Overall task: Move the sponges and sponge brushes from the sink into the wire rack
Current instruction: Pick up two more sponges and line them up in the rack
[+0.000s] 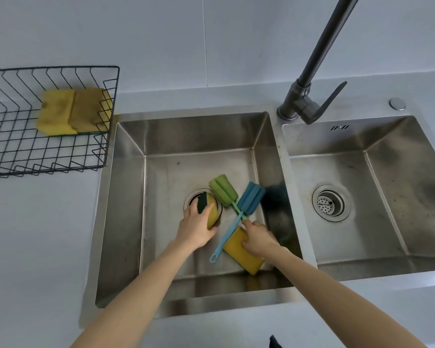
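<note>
Left basin of sink (126,197): right hand (257,238), fingers curled on flat yellow sponge (239,252) near front wall; left hand (195,228) clasping rounded sponge (210,209) over drain; crossed blue brush (249,199) and green brush (222,189) beyond; wire rack (48,151) left, holding two sponges (70,111).

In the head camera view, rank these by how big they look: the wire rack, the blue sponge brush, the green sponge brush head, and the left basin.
1. Left basin
2. Wire rack
3. Blue sponge brush, handle included
4. Green sponge brush head
</note>
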Demonstrator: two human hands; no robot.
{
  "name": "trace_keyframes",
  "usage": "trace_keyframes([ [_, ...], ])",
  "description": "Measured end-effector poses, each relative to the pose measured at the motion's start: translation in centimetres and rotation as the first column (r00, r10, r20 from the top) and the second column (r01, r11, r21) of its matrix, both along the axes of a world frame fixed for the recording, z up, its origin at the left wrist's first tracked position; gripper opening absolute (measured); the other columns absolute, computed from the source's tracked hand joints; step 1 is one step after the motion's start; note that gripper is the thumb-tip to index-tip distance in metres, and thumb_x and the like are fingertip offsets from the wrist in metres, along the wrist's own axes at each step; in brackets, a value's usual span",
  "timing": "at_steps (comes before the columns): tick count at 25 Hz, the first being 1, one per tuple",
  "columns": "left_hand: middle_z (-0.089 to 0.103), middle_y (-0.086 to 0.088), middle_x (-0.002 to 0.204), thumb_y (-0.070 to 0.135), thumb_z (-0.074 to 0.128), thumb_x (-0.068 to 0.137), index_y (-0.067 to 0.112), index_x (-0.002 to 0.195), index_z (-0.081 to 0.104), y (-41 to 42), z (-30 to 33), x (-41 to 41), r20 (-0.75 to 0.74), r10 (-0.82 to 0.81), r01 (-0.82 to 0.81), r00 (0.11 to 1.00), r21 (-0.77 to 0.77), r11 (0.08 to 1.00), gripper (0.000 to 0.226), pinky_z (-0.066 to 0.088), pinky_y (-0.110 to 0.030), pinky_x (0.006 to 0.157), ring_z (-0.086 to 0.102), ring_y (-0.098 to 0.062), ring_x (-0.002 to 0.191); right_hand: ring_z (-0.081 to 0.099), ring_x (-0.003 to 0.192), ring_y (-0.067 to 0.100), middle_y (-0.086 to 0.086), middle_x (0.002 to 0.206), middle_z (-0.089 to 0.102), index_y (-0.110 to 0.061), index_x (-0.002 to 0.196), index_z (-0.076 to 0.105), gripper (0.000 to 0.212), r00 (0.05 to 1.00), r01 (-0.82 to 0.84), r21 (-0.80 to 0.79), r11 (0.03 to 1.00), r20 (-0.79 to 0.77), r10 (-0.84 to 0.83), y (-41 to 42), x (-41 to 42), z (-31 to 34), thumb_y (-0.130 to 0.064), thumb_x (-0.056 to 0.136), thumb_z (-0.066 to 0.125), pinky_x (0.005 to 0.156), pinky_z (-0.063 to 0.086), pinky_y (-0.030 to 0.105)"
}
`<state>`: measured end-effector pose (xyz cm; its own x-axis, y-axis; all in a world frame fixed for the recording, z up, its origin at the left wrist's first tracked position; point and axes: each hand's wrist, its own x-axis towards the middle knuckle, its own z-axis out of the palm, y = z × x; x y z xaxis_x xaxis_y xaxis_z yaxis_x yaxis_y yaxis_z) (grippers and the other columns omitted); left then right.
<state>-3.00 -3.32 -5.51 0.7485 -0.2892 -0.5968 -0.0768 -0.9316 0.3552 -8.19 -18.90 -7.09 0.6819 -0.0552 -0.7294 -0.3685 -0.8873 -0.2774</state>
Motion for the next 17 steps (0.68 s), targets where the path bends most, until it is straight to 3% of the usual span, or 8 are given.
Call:
trace_keyframes([
  [6,0.015,-0.018,0.153,0.026,0.053,0.088,0.019,0.139,0.029,-0.4,-1.6,-0.1,-0.006,0.059,-0.059,0.998,-0.009,0.998,0.057,0.033,-0.046,0.108,0.022,-0.036,0.139,0.05,0.119,0.03,0.012,0.134,0.044,-0.014,0.133,0.039,0.044,0.99,0.135,0.025,0.991,-0.033,-0.134,-0.5,-0.1,-1.0,-0.023,0.091,0.05,0.095,0.048,0.04],
  [12,0.041,-0.016,0.132,0.019,0.057,0.086,0.01,0.121,0.041,0.4,-2.1,-0.4,0.064,0.256,-0.25,0.965,-0.09,0.964,0.039,0.044,-0.039,0.088,0.049,-0.035,0.115,0.049,0.121,0.028,0.01,0.135,0.046,-0.014,0.132,0.042,0.045,0.981,0.18,0.04,0.983,-0.085,-0.177,-0.6,-0.4,-1.3,-0.026,0.09,0.053,0.098,0.046,0.039],
  [17,0.049,-0.015,0.123,0.018,0.055,0.086,0.009,0.117,0.044,1.5,-1.6,-0.2,0.083,0.318,-0.31,0.945,-0.097,0.946,0.034,0.044,-0.04,0.082,0.052,-0.035,0.108,0.05,0.12,0.026,0.01,0.133,0.048,-0.014,0.129,0.046,0.045,0.977,0.199,0.059,0.978,-0.085,-0.194,-0.5,0.0,-0.5,-0.027,0.088,0.059,0.097,0.046,0.036],
])
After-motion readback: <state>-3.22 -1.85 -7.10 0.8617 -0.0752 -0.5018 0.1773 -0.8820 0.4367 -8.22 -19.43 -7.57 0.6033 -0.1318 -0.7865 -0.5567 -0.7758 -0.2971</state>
